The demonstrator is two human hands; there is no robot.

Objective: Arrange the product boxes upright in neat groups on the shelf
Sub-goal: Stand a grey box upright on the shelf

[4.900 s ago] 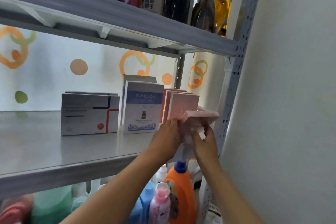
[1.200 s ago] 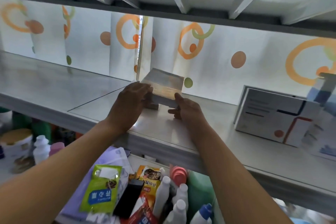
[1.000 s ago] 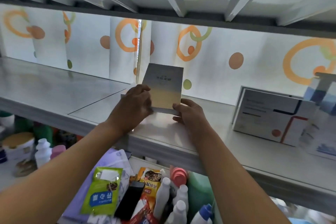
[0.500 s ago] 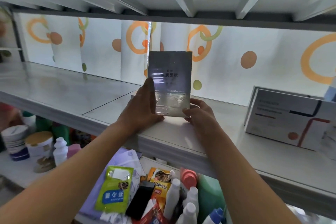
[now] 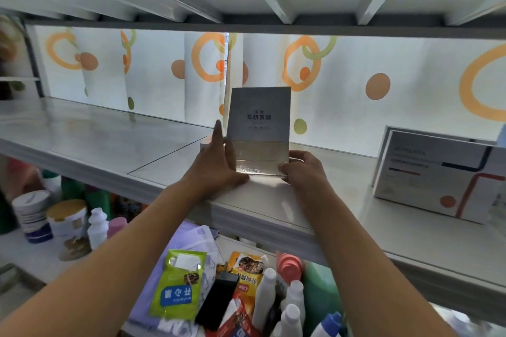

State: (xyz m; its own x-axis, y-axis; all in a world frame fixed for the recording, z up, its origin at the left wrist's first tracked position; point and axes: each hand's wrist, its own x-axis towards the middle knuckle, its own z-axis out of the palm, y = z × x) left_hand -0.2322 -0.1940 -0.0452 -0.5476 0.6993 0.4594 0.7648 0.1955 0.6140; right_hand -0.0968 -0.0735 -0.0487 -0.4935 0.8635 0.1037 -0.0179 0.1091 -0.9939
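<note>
Hands steady the upright face-mask box point(image 5: 259, 128) on the shelf point(image 5: 115, 145): left hand point(image 5: 219, 164) flat against its side, right hand point(image 5: 302, 169) pinching the corner. Uneven release could tip it backward.

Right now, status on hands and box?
Left hand and right hand steady grey box upright on shelf. White box stands apart, rightward. Nothing obstructing.

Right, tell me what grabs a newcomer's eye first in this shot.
The grey and silver box standing upright at the middle of the shelf, with the left hand flat against its left side and the right hand at its lower right corner. Next, the curtain with orange rings behind, and the white box further right.
</note>
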